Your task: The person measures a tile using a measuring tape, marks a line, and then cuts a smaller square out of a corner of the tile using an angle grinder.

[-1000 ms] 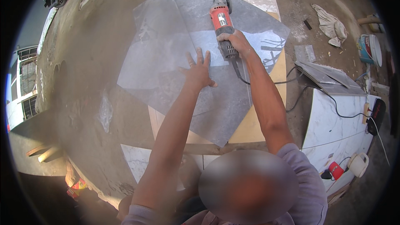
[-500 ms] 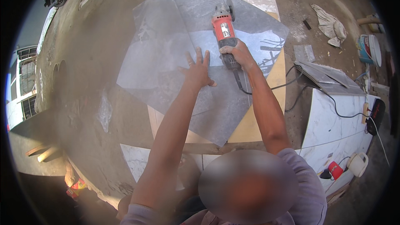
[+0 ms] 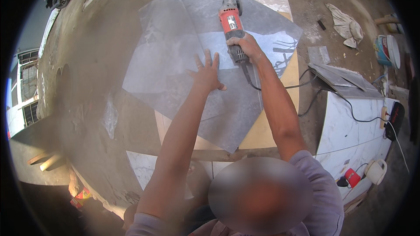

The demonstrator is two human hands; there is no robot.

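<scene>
My right hand (image 3: pixel 247 47) grips a red and black angle grinder (image 3: pixel 230 21) by its dark rear body. The grinder's disc (image 3: pixel 238 4) stands on edge over the far part of a large grey tile (image 3: pixel 236 109); whether it touches the surface I cannot tell. Flat on the same tile, with fingers spread, rests my left hand (image 3: pixel 207 74). A long line runs down the tile between its left part and the rest. From the grinder's tail a black cord (image 3: pixel 280 88) passes under my right forearm and off to the right.
Pale boards (image 3: pixel 280 100) lie under the tile. Cut grey tile pieces (image 3: pixel 345 81) and white marbled tiles (image 3: pixel 350 126) are at the right. Farther off are a crumpled cloth (image 3: pixel 345 24) and a paint bucket (image 3: pixel 387 51). A red cup-like object (image 3: pixel 351 177) sits near a cream jug (image 3: pixel 375 171).
My right hand has moved the grinder slightly left and away from me, its disc shifting the same way. My left hand has stayed in place on the tile.
</scene>
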